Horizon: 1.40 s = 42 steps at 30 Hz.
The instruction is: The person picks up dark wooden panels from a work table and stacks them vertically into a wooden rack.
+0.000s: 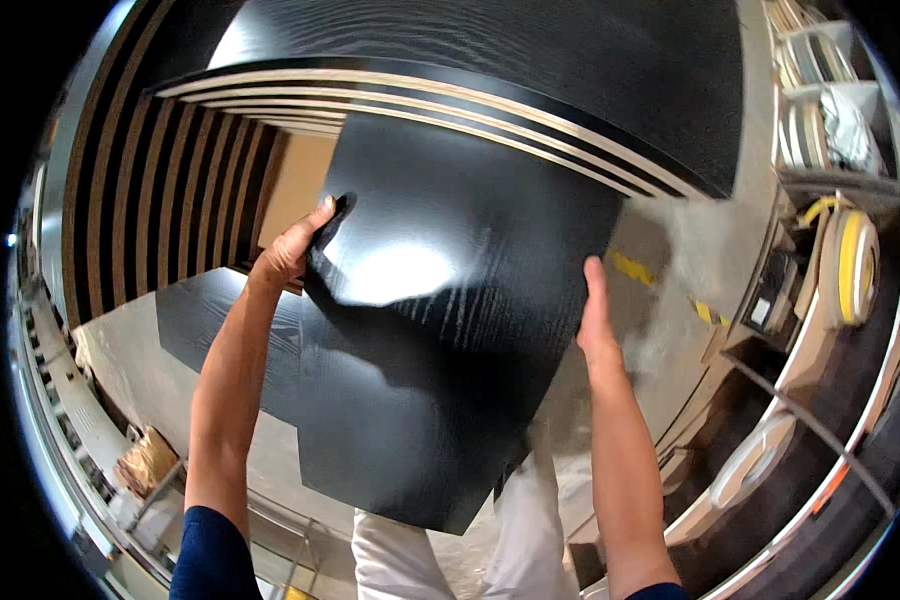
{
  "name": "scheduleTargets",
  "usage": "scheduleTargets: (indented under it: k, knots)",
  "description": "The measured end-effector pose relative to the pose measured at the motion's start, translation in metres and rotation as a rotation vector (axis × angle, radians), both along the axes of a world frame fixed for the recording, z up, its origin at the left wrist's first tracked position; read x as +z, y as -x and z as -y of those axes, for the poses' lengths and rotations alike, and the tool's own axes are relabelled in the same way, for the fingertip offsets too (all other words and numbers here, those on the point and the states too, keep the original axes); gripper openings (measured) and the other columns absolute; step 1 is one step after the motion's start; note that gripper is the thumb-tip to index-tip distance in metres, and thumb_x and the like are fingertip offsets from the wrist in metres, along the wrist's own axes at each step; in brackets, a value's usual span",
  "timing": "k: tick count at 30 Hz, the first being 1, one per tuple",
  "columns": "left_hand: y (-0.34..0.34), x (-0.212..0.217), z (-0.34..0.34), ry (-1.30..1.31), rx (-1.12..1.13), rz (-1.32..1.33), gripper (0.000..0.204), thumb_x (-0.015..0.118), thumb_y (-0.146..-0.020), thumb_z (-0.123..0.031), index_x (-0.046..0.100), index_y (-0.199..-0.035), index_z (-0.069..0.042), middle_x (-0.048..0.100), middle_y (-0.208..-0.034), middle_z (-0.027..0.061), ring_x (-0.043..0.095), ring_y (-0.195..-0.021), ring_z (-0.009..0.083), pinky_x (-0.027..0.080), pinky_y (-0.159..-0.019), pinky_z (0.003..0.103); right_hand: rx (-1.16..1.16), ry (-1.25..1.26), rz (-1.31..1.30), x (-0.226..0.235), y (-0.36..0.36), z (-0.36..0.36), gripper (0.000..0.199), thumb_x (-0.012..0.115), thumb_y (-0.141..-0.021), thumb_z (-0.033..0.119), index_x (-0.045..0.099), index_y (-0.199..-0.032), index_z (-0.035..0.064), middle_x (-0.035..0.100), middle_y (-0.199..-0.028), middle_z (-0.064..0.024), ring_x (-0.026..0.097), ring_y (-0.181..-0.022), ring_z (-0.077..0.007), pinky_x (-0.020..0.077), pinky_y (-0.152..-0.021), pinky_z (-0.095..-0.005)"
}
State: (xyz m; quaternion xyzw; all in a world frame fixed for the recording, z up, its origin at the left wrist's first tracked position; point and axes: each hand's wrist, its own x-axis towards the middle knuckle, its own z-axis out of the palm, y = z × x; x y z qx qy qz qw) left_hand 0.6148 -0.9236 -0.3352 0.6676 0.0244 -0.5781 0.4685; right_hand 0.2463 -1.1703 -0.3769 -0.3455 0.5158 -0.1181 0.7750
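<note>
Black panel (pixel 440 300) between two hands, seemingly

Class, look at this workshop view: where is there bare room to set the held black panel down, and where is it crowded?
Free: the top of the black panel stack ahead, and grey floor by the yellow floor marks. Crowded: the upright boards at left and the shelves at right. Left hand and right hand grip the panel.

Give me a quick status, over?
Left hand and right hand grip black panel by its edges. Panel lifted, tilted. Stacked black boards just beyond.
</note>
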Motion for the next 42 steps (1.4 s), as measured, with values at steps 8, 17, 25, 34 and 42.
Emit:
scheduleTargets:
  k: [8,17,25,34,42]
  knots:
    - [-0.032,-0.005,0.007,0.273,0.068,-0.017,0.093,0.036,-0.082,-0.074,0.036,-0.136,0.002,0.044,-0.136,0.0172,0.041,-0.124,0.0269,0.029,-0.105,0.038,-0.061,-0.017,0.007,0.011,-0.005,-0.004,0.078,0.056,-0.083,0.056,0.042,-0.132,-0.0031,0.046,-0.132,-0.012,0.045,-0.118,-0.023,0.0335,-0.102,-0.0343]
    - [-0.011,-0.038,0.04,0.31,0.118,-0.008,0.09,0.039,-0.083,-0.07,0.036,-0.136,0.002,0.044,-0.136,0.0183,0.041,-0.124,0.0276,0.03,-0.104,0.039,-0.056,0.038,-0.01,0.016,0.008,0.005,0.07,0.053,-0.086,0.052,0.045,-0.128,-0.0033,0.05,-0.126,-0.011,0.048,-0.112,-0.0216,0.0375,-0.098,-0.0341]
    - [-0.009,-0.03,0.019,0.254,0.199,0.048,0.089,0.042,-0.083,-0.068,0.036,-0.136,0.003,0.043,-0.136,0.0192,0.041,-0.124,0.0282,0.031,-0.104,0.039,-0.124,0.048,-0.078,0.028,-0.006,-0.004,0.072,0.055,-0.084,0.052,0.044,-0.128,-0.0032,0.05,-0.126,-0.0117,0.05,-0.111,-0.0222,0.0393,-0.096,-0.0347]
    - [-0.002,-0.019,-0.015,0.211,0.283,0.087,0.086,0.045,-0.083,-0.065,0.036,-0.136,0.003,0.043,-0.136,0.0202,0.041,-0.125,0.0289,0.032,-0.104,0.04,-0.13,0.25,-0.169,0.019,-0.001,-0.014,0.063,0.052,-0.086,0.05,0.052,-0.117,-0.005,0.052,-0.118,-0.0118,0.049,-0.106,-0.0209,0.0391,-0.092,-0.0327]
    - [0.001,-0.005,-0.02,0.203,0.295,0.147,0.085,0.048,-0.083,-0.062,0.036,-0.136,0.003,0.042,-0.136,0.0211,0.041,-0.125,0.0296,0.033,-0.103,0.04,-0.067,0.173,0.002,0.029,-0.01,-0.008,0.066,0.049,-0.088,0.052,0.051,-0.117,-0.0075,0.053,-0.118,-0.0133,0.051,-0.105,-0.021,0.0403,-0.091,-0.0322]
